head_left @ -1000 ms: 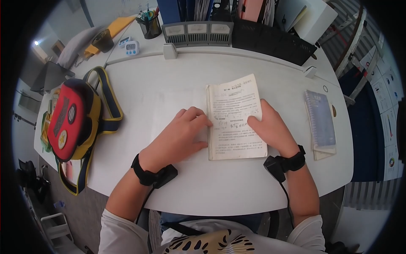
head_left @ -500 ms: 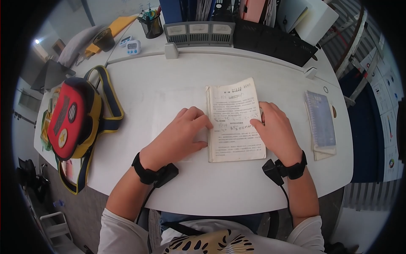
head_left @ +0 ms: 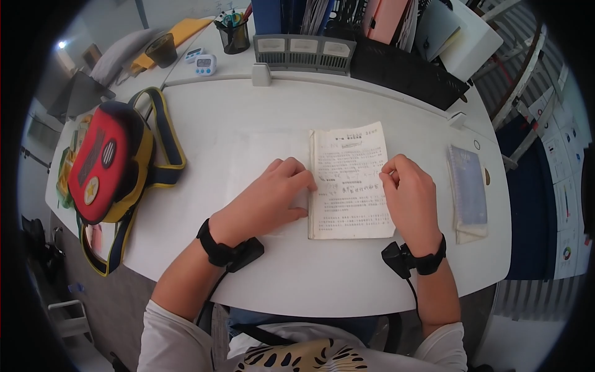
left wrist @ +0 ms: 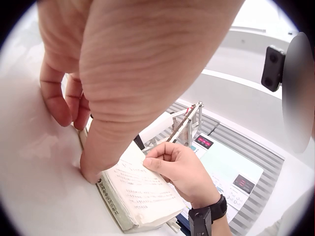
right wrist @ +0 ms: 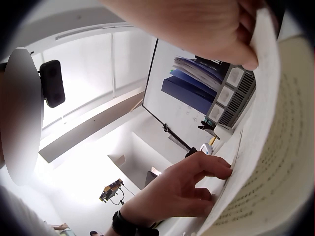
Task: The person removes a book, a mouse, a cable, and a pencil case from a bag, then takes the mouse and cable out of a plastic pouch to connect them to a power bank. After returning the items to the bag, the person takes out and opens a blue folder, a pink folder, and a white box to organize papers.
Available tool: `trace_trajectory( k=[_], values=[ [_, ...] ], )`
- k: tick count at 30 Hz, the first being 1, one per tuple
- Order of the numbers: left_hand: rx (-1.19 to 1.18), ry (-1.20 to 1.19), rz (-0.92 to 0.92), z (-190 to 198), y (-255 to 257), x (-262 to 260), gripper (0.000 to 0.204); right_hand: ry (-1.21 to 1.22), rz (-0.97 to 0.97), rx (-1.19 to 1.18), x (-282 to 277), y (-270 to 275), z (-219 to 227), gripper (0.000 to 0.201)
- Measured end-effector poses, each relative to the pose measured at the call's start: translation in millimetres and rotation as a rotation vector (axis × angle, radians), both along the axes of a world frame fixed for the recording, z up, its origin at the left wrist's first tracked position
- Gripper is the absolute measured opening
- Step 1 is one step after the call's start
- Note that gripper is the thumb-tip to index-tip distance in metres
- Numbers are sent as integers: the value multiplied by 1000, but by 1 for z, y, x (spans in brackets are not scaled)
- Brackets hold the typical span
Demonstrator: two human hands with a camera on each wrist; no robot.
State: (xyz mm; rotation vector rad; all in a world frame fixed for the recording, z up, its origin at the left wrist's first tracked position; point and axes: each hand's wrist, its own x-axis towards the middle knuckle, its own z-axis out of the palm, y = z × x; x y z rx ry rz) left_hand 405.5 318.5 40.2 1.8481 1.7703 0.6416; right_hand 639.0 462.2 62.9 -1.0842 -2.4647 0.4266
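A worn book [head_left: 350, 217] with printed text and handwritten notes lies open on the white desk, its spine to the left. My left hand [head_left: 266, 195] rests beside the spine, its fingertips touching that edge; other fingertips bend down to the desk in the left wrist view. At the opposite edge, my right hand [head_left: 410, 201] pinches a page [right wrist: 268, 73] between thumb and fingers. That page curves up from the printed sheet beneath it in the right wrist view.
A red, yellow and navy bag [head_left: 111, 161] lies at the left. To the right is a spiral notebook [head_left: 468, 186]. File holders [head_left: 304, 53], a pen cup [head_left: 234, 37] and a small white timer [head_left: 205, 64] stand along the back.
My right hand has drawn back from the printed page to its right edge, its thumb and fingers coming together there. My left hand stays at the spine. The head view has shifted slightly.
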Motion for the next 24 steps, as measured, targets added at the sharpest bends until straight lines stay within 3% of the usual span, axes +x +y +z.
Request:
trace_trajectory(
  k=[7,10,12,13,15,16,18,20,22,24],
  values=[
    [2,15,3,-2,2,1,45,27,22,105,-2,-4,-4,11],
    [10,21,5,-3,1,0,44,-17,9,120,-7,-9,0,20],
    [28,11,3,-4,1,-1,45,111,7,-275,-11,-16,13,36],
    [41,3,-4,-4,0,-2,45,109,10,-270,-12,-15,12,36],
    [57,8,-16,-7,-1,-4,45,318,224,-349,-13,-13,5,48],
    [72,17,-29,-6,-2,-6,45,318,230,-338,-15,-10,0,48],
    [63,48,-26,1,-4,-9,44,202,479,-95,-19,-6,-10,54],
    [52,87,-28,8,-9,-12,42,138,498,-166,-29,-14,-10,52],
    [42,205,-37,12,-21,-18,41,-23,598,60,-40,-19,-21,53],
    [63,247,-70,4,-29,-30,43,-47,596,36,-45,-23,-27,54]
  ],
)
